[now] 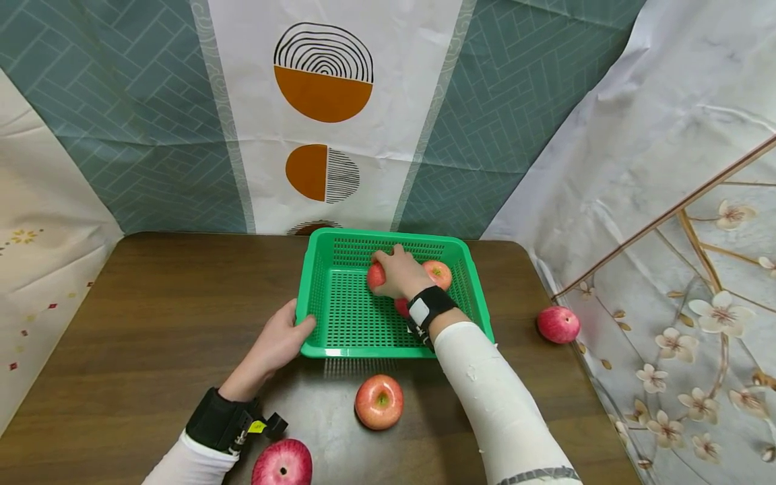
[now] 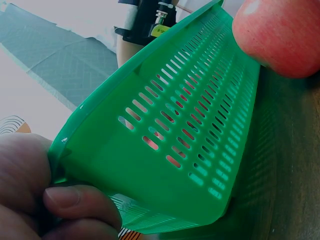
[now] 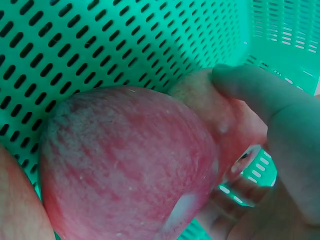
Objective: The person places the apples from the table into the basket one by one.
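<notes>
A green plastic basket (image 1: 364,352) with slotted walls stands on the table. My left hand (image 1: 279,340) grips its left rim, the fingers curled over the edge in the left wrist view. Inside the basket, my right hand (image 1: 401,273) holds a red apple (image 1: 375,277), its thumb lying across the fruit in the right wrist view. Close to that hand are a lighter red apple (image 1: 438,273) and a dark red apple (image 3: 130,160), the latter partly hidden by the wrist in the head view.
On the brown wooden table (image 1: 182,303), one apple (image 1: 378,402) sits in front of the basket. Another apple (image 1: 283,463) lies beside my left wrist, and a third apple (image 1: 558,325) is at the right edge by the flowered cloth (image 1: 679,337). Patterned cloth (image 1: 327,175) hangs behind.
</notes>
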`<state>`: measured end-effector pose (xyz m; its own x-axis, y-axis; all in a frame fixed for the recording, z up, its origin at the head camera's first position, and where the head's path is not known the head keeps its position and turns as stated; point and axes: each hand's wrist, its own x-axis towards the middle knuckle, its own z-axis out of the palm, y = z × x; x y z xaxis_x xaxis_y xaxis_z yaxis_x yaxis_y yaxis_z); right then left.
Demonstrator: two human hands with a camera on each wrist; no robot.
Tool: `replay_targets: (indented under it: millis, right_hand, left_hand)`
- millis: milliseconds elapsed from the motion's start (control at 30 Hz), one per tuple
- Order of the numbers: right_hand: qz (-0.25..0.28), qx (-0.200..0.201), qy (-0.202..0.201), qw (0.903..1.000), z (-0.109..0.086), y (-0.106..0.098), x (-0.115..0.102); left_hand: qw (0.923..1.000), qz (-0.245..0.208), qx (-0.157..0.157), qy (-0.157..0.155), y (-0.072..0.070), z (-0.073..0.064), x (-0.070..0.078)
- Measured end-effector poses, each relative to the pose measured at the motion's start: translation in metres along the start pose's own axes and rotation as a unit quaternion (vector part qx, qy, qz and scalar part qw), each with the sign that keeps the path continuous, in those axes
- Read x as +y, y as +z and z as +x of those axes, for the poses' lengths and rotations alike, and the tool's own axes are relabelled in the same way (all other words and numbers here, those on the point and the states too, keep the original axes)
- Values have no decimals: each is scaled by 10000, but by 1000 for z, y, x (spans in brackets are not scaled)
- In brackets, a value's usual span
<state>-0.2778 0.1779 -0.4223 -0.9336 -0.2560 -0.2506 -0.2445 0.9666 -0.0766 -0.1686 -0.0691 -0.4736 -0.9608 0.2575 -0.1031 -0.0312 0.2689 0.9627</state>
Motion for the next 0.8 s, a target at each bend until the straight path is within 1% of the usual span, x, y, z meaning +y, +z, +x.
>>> replay_targets:
  millis: [200, 367, 500, 700, 800]
  right_hand:
    - [-160, 90, -59, 9998, 1, 2, -2]
    - [-337, 168, 61, 9993, 2, 5, -2]
    - [-447, 222, 168, 9986, 2, 7, -3]
    - [-553, 145, 294, 9979, 2, 8, -5]
    - [-646, 66, 336, 9973, 1, 8, -6]
  left_hand:
    - [10000, -13, 14, -7, -1, 0, 0]
    - [10000, -45, -4, 3, -1, 1, 0]
    - [10000, 21, 3, 57, -1, 0, 0]
    - [10000, 34, -27, 56, -2, 1, 0]
    - [10000, -42, -21, 14, -2, 1, -1]
